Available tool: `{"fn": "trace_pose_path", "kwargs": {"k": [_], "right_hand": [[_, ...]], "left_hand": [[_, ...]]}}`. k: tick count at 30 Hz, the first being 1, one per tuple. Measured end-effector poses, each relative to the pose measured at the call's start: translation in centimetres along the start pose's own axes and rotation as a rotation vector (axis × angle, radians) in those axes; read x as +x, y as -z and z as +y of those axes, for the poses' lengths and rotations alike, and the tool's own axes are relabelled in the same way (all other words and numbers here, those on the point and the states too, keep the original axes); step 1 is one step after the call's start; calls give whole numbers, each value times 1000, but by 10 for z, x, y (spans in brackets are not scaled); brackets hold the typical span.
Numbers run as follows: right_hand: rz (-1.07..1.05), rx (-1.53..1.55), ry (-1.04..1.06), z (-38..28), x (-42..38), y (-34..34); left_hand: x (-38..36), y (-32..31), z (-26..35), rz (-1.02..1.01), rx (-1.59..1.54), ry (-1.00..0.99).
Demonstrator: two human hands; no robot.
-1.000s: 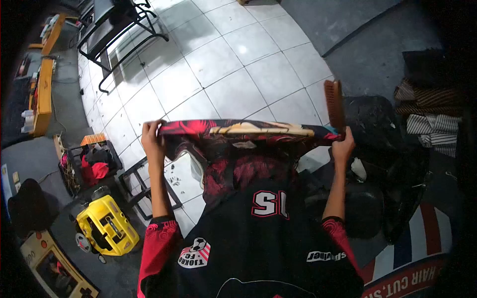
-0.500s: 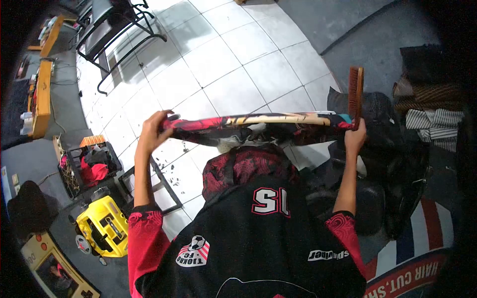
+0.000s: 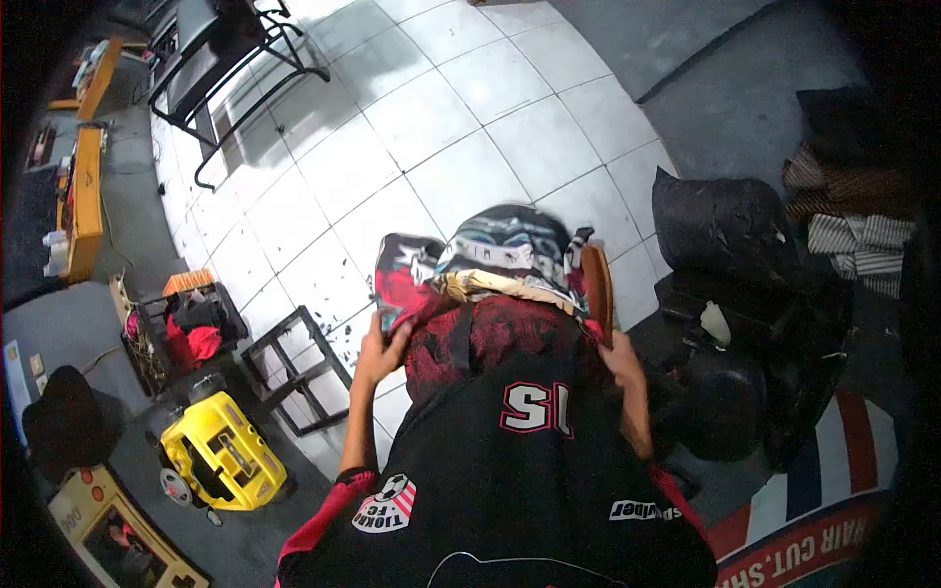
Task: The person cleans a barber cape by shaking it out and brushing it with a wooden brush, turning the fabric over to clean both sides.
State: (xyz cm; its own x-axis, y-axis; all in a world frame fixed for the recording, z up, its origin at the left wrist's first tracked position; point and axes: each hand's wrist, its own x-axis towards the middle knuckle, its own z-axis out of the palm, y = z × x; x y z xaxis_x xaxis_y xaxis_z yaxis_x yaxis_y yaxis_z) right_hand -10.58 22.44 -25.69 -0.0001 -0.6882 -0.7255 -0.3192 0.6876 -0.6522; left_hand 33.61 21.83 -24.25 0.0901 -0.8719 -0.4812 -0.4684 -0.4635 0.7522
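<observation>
In front of my waist hangs a printed cloth (image 3: 515,257) in red, black, teal and cream, with a face-like picture on it. My left hand (image 3: 380,351) is closed on its red edge at the left. On the other side my right hand (image 3: 622,361) is closed on the opposite edge, together with a brown wooden brush (image 3: 598,289) that points up from the fist. The cloth sags and bunches between both hands, close to the dark red patterned fabric at my lap. My right fingers are partly hidden.
A black padded seat (image 3: 711,402) stands at the right, near folded striped towels (image 3: 863,245). To the left are a yellow toy car (image 3: 225,451), a black metal frame (image 3: 299,367) and a crate (image 3: 186,323). Dark clippings lie on the white tiles.
Both hands have come closer together and nearer my body. The cloth, stretched in a straight band before, now droops and spreads forward; the brush has moved left with my right hand.
</observation>
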Motion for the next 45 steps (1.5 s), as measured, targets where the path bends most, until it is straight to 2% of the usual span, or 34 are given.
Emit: {"fn": "trace_pose_path", "kwargs": {"k": [1,2,3,4,7,9,10,11,13,15,16,17,19,20,23,26,29,31,34,37,38,39,41,42,45], "right_hand": [[-9,-78,-17,-24,1,4],[-7,84,42,-45,7,6],[-2,246,105,-68,15,7],[36,358,117,-98,21,8],[103,796,265,-174,28,2],[124,832,468,-207,23,-7],[73,783,530,-224,12,-12],[99,678,568,-232,6,-18],[74,469,666,-232,-1,-29],[150,157,706,-242,-25,-33],[160,177,806,-229,-16,-38],[201,-16,765,-227,-21,-34],[253,-42,965,-207,-5,-35],[234,-24,940,-200,0,-33],[212,27,905,-193,2,-19],[281,13,920,-205,-3,-2],[332,-56,850,-196,8,11],[270,7,781,-191,12,18],[338,37,768,-192,9,28],[402,-29,776,-189,16,35],[435,-63,787,-187,19,38],[366,-95,723,-183,21,41],[418,-158,888,-171,31,44],[389,-121,898,-172,28,47],[322,-104,841,-167,29,55]], "left_hand": [[14,4,28,-27,-58,67],[33,-3,37,55,-139,-234],[50,0,63,-9,-85,-267],[55,2,107,-122,-201,-177],[72,-12,188,-292,-227,-544],[64,-34,228,-297,-276,-492],[59,-43,250,-358,-237,-375],[56,-52,264,-436,-268,-341],[58,-73,271,-579,-640,47],[60,-89,276,-475,-625,66],[58,-90,281,-485,-753,94],[60,-92,281,-503,-793,105],[67,-94,276,-540,-873,131],[69,-92,276,-577,-831,180],[81,-113,265,-566,-829,26],[82,-134,280,-451,-1055,25],[79,-136,298,-387,-1173,84],[84,-144,297,-335,-1118,87],[79,-156,304,-309,-1055,132],[78,-188,280,-247,-1007,314],[82,-205,265,-230,-1077,273],[77,-210,272,-296,-1133,266],[92,-218,241,-423,-1071,231],[97,-222,244,-442,-1192,215],[96,-216,259,-294,-1059,275]]}}
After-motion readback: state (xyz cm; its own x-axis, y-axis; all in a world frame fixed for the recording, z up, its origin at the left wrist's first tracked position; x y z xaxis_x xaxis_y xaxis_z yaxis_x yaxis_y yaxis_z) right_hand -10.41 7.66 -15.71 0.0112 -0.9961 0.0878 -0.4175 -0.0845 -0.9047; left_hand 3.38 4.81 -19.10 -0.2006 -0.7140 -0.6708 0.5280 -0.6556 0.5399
